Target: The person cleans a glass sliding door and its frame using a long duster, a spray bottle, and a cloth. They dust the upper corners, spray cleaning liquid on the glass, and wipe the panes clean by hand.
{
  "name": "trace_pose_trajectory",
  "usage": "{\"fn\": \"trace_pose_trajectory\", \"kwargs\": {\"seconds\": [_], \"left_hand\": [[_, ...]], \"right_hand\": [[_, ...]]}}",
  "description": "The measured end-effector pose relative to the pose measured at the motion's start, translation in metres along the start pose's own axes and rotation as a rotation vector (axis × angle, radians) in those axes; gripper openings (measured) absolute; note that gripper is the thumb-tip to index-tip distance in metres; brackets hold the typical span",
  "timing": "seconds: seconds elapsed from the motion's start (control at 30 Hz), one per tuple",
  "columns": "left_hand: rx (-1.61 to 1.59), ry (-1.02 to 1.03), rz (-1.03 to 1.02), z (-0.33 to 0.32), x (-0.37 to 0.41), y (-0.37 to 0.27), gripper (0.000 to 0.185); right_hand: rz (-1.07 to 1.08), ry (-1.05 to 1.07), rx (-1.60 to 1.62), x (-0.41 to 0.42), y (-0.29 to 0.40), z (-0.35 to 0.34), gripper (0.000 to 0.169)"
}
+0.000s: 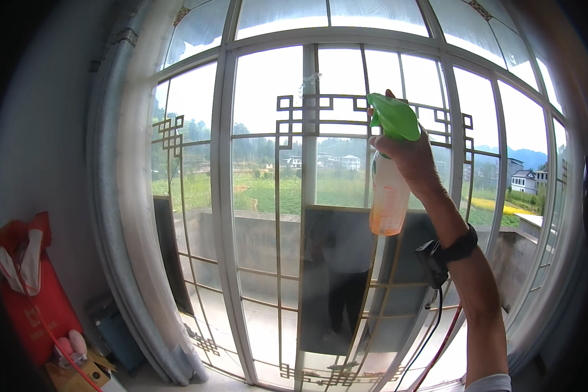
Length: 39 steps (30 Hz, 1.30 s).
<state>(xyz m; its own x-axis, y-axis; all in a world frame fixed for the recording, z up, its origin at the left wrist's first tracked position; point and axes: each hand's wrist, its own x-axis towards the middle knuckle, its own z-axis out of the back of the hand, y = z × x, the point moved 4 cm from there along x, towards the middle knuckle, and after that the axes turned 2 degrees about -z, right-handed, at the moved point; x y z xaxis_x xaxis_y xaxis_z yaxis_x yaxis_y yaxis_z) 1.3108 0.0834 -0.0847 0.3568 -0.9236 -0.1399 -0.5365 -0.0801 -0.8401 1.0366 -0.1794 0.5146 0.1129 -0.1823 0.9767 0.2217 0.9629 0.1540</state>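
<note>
My right hand [406,149] is raised in front of a large sliding glass door, shut on a spray bottle [390,201] by its neck. The bottle has a green trigger head [396,117] pointing left and a clear body with a little orange liquid at the bottom. A whitish patch of spray or foam [309,83] shows at the upper middle of the glass pane [267,88], left of the nozzle. A black strap with a small device [433,262] and a cable is on my right wrist. My left hand is out of view.
Gold lattice bars [278,196] cross the panes between white frames [225,196]. A grey curtain [112,220] hangs at the left. Beyond it stand a red bag [39,299], a cardboard box [78,375] and a blue case [120,338]. A red cord [438,350] runs down below my arm.
</note>
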Motion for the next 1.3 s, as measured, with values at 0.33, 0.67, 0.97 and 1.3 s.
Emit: {"fn": "trace_pose_trajectory", "kwargs": {"seconds": [0.33,0.67,0.97,1.3], "left_hand": [[-0.119,-0.097,0.251,-0.01,-0.01,0.008,0.025],[-0.486,0.008,0.376,-0.013,0.009,-0.001,0.042],[-0.601,0.072,0.365,0.0,0.023,0.026,0.042],[-0.474,-0.168,0.341,-0.033,-0.012,-0.024,0.031]], "right_hand": [[0.006,0.02,-0.176,0.023,-0.006,-0.041,0.068],[0.302,-0.153,-0.176,0.064,0.067,-0.02,0.066],[0.562,-0.363,-0.509,0.134,0.158,-0.017,0.06],[0.28,-0.251,-0.511,0.098,0.115,-0.007,0.064]]}}
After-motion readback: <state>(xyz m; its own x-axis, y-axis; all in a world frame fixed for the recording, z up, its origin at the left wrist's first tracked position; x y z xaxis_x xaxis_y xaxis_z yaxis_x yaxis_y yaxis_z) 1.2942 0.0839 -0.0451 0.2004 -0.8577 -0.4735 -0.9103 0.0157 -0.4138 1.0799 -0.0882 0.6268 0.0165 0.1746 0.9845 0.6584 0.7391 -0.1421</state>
